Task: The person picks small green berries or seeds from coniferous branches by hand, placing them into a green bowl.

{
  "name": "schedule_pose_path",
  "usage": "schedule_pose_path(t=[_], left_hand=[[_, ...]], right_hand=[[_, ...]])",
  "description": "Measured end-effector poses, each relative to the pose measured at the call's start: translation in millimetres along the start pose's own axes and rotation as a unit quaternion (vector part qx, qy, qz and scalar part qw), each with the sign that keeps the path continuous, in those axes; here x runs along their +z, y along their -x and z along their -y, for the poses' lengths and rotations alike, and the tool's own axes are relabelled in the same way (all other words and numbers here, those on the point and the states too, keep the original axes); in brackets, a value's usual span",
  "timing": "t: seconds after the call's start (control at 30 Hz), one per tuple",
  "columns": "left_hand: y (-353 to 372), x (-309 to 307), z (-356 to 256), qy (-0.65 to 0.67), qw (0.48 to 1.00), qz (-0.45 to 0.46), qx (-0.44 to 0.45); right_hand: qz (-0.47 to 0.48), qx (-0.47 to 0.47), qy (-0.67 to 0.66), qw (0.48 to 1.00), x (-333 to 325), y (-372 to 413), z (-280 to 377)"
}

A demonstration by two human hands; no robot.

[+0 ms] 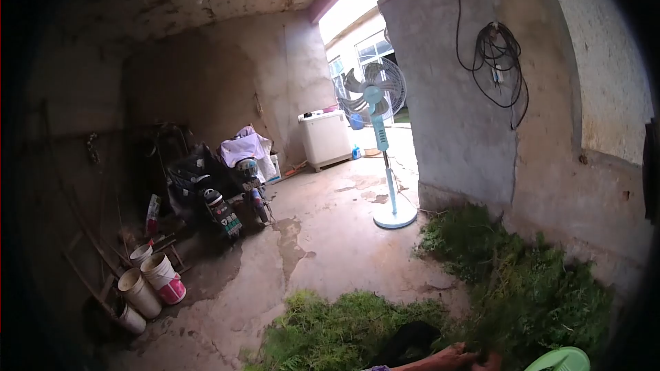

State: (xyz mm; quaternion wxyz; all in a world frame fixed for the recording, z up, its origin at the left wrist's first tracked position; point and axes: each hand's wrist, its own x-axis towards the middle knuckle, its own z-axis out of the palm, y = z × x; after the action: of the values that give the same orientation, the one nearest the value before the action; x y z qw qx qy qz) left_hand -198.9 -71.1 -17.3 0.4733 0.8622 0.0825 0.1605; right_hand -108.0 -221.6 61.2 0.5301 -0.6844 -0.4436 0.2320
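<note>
At the bottom edge, my left forearm reaches to the right, and my left hand point(450, 356) is at the edge of the leafy green plants. Close beside it is my right hand point(489, 361), mostly cut off by the frame. The fingers of both hands are blurred or hidden, so I cannot see what they hold. A large heap of feathery green plants point(543, 302) lies to the right along the wall. Another pile of the same greens point(330, 326) spreads over the floor to the left of my hands. A dark shape point(409, 343) sits just above my forearm.
A light green plastic object point(564, 359) shows at lower right. Ahead stands a pedestal fan point(381, 137) on a round base. Farther back are a white washing machine point(324, 139) and a covered scooter point(223, 213). Several buckets point(163, 278) stand left. Coiled cable point(496, 62) hangs on the wall.
</note>
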Motion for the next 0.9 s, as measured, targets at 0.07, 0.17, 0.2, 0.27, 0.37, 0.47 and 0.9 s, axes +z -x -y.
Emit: schedule_pose_path(t=[0.07, 0.17, 0.2, 0.27, 0.37, 0.47, 0.9], left_hand=[[0.0, -18.8, -39.2, 0.064, 0.990, 0.044, -0.121], [-0.9, -47.2, -100.8, 0.133, 0.966, 0.106, -0.195], [-4.2, -35.8, -64.8, 0.213, 0.958, 0.104, -0.162], [-6.0, -9.2, -11.6, 0.369, 0.919, 0.098, -0.095], [-6.6, 19.5, 40.9, 0.518, 0.850, 0.088, -0.027], [1.6, -26.2, -70.2, 0.124, 0.978, 0.133, -0.105], [6.2, -0.8, -61.9, 0.116, 0.986, -0.087, -0.078]], right_hand=[[-0.008, 0.006, -0.026, 1.000, 3.5, -0.9, -3.5], [-0.019, 0.010, -0.029, 0.999, 9.1, -0.3, -11.8], [-0.022, 0.007, -0.008, 1.000, 9.7, -0.2, -13.3], [-0.013, 0.056, 0.031, 0.998, 3.1, 2.4, 14.5], [-0.048, 0.047, 0.115, 0.991, 9.4, 2.5, -11.9], [-0.064, 0.002, 0.094, 0.994, 4.9, 7.9, -1.6], [-0.055, 0.015, 0.076, 0.995, -1.9, 8.7, 42.3]])
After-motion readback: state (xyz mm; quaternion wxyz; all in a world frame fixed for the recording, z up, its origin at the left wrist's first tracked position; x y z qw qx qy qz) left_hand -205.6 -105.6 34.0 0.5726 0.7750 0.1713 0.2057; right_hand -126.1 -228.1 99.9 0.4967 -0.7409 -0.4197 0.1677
